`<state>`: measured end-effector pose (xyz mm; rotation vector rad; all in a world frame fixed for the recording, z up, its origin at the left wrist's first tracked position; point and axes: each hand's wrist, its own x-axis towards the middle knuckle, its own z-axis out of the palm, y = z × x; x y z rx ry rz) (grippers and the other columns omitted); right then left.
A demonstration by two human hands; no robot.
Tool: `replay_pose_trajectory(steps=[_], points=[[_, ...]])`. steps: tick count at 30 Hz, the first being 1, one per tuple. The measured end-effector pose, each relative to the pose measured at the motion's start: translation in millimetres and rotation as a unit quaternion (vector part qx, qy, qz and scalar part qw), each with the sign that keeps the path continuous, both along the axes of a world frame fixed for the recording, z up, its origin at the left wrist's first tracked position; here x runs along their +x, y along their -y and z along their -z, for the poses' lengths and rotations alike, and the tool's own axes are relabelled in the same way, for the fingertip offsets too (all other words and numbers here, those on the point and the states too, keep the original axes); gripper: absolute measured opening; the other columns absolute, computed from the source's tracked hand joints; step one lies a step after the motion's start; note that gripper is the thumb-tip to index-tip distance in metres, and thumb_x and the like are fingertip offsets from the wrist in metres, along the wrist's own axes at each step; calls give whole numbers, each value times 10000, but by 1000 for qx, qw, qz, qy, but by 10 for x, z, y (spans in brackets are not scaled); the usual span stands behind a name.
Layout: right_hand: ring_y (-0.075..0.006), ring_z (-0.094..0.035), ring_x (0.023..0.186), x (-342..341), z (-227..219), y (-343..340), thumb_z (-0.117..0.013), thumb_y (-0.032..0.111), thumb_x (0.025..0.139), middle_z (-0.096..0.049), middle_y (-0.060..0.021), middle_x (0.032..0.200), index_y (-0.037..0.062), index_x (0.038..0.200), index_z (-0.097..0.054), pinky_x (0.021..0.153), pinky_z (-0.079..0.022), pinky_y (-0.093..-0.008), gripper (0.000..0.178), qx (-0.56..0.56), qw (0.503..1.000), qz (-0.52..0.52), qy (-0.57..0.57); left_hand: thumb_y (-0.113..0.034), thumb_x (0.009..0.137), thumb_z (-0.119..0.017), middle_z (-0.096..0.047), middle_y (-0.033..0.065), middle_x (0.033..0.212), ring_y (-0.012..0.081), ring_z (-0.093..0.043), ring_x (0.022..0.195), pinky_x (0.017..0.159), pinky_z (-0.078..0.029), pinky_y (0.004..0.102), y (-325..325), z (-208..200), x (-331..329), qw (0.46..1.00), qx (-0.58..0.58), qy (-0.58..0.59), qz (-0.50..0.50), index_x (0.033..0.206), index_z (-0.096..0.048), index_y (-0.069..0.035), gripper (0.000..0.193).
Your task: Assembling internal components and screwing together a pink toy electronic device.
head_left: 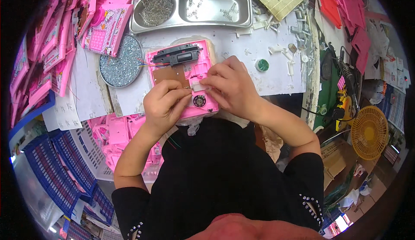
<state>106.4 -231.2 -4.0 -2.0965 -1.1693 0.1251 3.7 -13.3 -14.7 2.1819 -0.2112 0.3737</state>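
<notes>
A pink plastic toy housing (202, 68) lies open-side up on the table in front of me. Across its top sits a black mechanism (179, 57), with a brown circuit board (166, 73) below it and a small round speaker (199, 101) near the bottom. My left hand (165, 104) is pinched at the board's lower edge; what its fingertips hold is too small to make out. Curled over the housing's right side, my right hand (233, 84) has its fingertips on a small whitish part (198, 86) beside the speaker.
A round dish of small screws (120, 61) stands left of the housing, near stacked pink panels (103, 30). Behind is a metal tray (215, 19) with springs. White plastic pieces (283, 54) and a green-topped round container (262, 65) lie right, beyond them a yellow fan (368, 132).
</notes>
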Motion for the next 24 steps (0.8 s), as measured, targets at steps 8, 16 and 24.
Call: replay_pose_trajectory(steps=[8, 16, 24], points=[[-296, -534, 938, 36, -14, 75, -839, 177, 743, -616, -86, 1144, 138, 1167, -735, 834, -465, -398, 438, 33, 999, -10, 6, -24, 755, -813, -654, 94, 878, 255, -654, 739, 627, -518, 353, -18, -58, 16, 1000, 22, -12, 10, 901, -735, -36, 166], [-321, -643, 866, 842, -75, 1213, -704, 115, 802, -712, -111, 881, 67, 932, -763, 804, -491, -438, 150, -100, 942, 285, 145, -17, 766, -796, -646, 110, 930, 235, -612, 710, 604, -494, 336, -7, -113, 5, 999, 20, -11, 46, 1000, -721, -23, 246], [-330, -604, 970, 1238, -177, 1617, -724, 163, 757, -689, -113, 960, 81, 931, -762, 864, -497, -429, 196, -327, 891, 308, 67, 25, 806, -762, -644, 129, 968, 217, -620, 764, 629, -506, 310, -49, -284, 65, 998, -3, -33, 62, 1028, -707, -3, 230]])
